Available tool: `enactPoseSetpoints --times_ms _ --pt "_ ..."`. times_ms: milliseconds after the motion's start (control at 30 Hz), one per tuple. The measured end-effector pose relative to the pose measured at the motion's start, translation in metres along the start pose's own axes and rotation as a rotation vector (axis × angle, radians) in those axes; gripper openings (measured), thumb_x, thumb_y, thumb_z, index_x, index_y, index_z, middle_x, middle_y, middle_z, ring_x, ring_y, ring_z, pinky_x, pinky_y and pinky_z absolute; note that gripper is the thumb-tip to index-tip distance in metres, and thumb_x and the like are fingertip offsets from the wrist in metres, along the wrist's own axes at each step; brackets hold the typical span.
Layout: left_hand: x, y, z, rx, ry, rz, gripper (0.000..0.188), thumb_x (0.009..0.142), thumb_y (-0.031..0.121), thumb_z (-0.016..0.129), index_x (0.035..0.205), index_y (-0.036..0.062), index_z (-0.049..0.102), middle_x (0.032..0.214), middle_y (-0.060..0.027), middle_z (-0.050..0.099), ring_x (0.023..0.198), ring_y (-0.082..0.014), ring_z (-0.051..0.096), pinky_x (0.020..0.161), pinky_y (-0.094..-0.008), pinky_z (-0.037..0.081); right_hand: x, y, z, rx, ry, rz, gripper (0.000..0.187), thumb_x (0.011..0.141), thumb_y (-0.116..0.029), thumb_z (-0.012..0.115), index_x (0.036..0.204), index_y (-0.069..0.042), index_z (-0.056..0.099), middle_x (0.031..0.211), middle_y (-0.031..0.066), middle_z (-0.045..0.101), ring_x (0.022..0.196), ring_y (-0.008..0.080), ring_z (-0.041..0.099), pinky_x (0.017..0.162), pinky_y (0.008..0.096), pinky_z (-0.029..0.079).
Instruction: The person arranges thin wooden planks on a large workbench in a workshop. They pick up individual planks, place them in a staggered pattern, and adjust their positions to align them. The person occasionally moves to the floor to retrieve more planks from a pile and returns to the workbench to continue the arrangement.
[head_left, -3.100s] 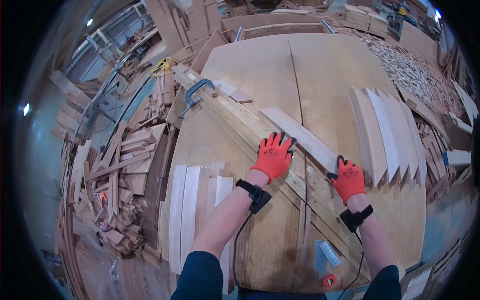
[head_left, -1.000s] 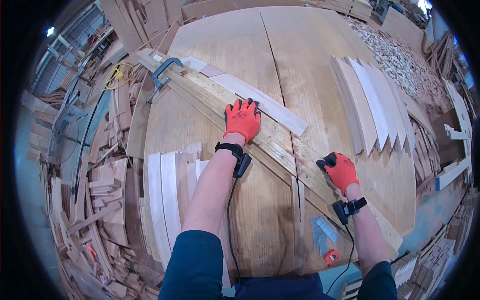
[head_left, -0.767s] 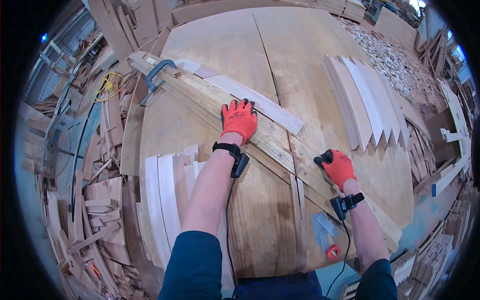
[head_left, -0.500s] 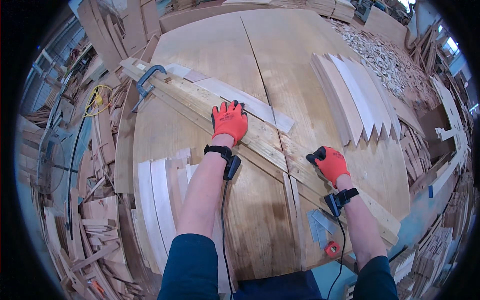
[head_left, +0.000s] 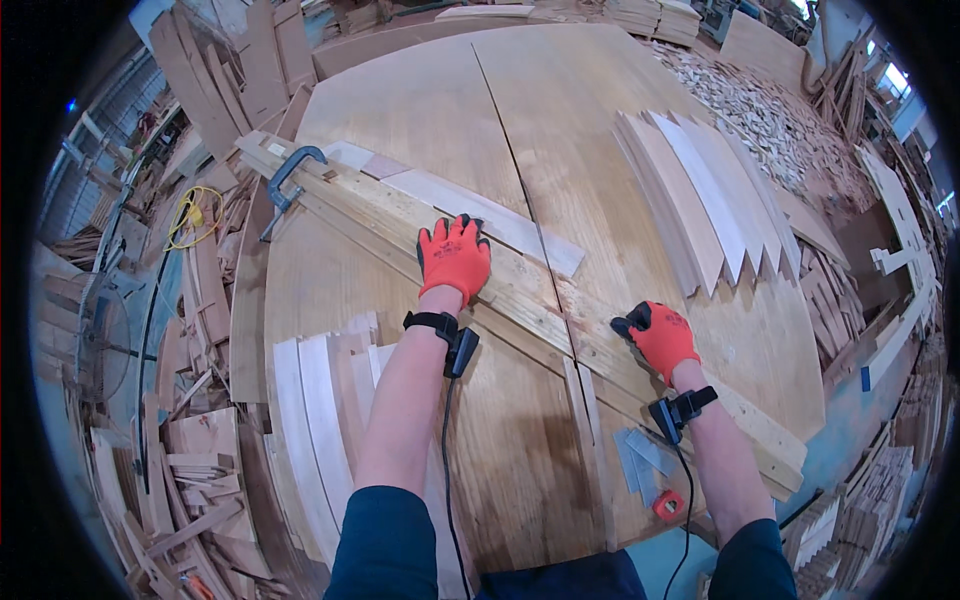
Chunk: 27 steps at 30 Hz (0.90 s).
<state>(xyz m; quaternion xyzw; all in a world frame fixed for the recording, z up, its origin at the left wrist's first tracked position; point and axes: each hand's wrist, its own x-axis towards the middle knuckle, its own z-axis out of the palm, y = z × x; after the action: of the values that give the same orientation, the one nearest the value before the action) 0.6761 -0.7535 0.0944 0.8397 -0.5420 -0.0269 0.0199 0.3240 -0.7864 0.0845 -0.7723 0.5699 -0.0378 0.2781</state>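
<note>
My left hand (head_left: 453, 258), in a red and black glove, lies across a long wooden board (head_left: 385, 212) with its fingers spread. The board runs diagonally over a wooden tabletop (head_left: 400, 110), and a blue C-clamp (head_left: 290, 175) grips its far left end. A thin pale strip of wood (head_left: 500, 215) lies along the board's far side. Over the right part of the board is my right hand (head_left: 660, 340), gloved the same way. Its fingers are curled and pressed together, and whatever may be between them is hidden.
Curved, pointed wooden pieces (head_left: 700, 200) stand stacked at the right, and more slats (head_left: 325, 390) lie at the near left. A metal square (head_left: 645, 455) and a red tape measure (head_left: 668, 505) rest by my right forearm. Wood scraps (head_left: 200, 480) cover the floor around.
The whole view has shifted slightly, the scene sitting a little lower. Both hands stay in about the same places on the board; nothing has been picked up or let go.
</note>
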Motion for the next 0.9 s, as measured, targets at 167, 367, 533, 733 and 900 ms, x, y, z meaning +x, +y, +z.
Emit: enactPoseSetpoints --times_ms 167,367,533,733,900 --pt "-0.034 0.002 0.011 -0.006 0.126 0.108 0.046 0.094 0.034 0.051 0.134 0.0117 0.057 0.145 -0.0092 0.052 0.136 -0.0334 0.042 0.114 -0.0576 0.025 -0.035 0.008 0.007 0.019 -0.004 -0.008 0.037 0.084 -0.039 0.074 0.106 -0.01 0.067 0.112 0.0159 0.068 0.104 0.0339 0.065 0.09 0.0455 0.05" --pt "-0.096 0.014 0.01 -0.006 0.029 0.038 0.055 0.096 0.036 0.05 0.143 0.0092 0.051 0.154 -0.0093 0.045 0.143 -0.0349 0.035 0.119 -0.0561 0.016 -0.092 0.03 0.015 -0.098 -0.027 -0.022 0.04 0.086 -0.047 0.07 0.106 -0.012 0.066 0.111 0.0133 0.068 0.105 0.0332 0.065 0.089 0.0449 0.052" --pt "-0.156 0.03 0.012 0.003 0.025 0.037 0.056 0.096 0.038 0.05 0.144 0.0089 0.05 0.154 -0.0095 0.044 0.144 -0.0344 0.034 0.12 -0.0554 0.016 -0.151 0.054 0.014 -0.071 -0.065 -0.035 0.044 0.086 -0.049 0.069 0.108 -0.011 0.065 0.111 0.0135 0.068 0.106 0.0322 0.065 0.088 0.0447 0.052" --pt "-0.23 0.04 0.019 -0.002 0.029 0.002 0.062 0.091 0.039 0.055 0.146 0.0104 0.048 0.153 -0.0101 0.045 0.143 -0.0336 0.035 0.12 -0.0546 0.017 -0.225 0.076 0.019 -0.101 -0.057 -0.185 0.049 0.092 -0.052 0.061 0.106 -0.006 0.063 0.111 0.0169 0.067 0.105 0.0332 0.065 0.087 0.0455 0.053" --pt "-0.307 0.049 0.027 0.002 0.133 0.018 0.057 0.088 0.037 0.059 0.139 0.0097 0.053 0.147 -0.0107 0.051 0.138 -0.0328 0.041 0.116 -0.0539 0.023 -0.264 0.08 0.023 -0.224 -0.02 -0.326 0.044 0.091 -0.049 0.061 0.11 -0.009 0.06 0.105 0.0143 0.066 0.097 0.0309 0.067 0.078 0.0439 0.054"
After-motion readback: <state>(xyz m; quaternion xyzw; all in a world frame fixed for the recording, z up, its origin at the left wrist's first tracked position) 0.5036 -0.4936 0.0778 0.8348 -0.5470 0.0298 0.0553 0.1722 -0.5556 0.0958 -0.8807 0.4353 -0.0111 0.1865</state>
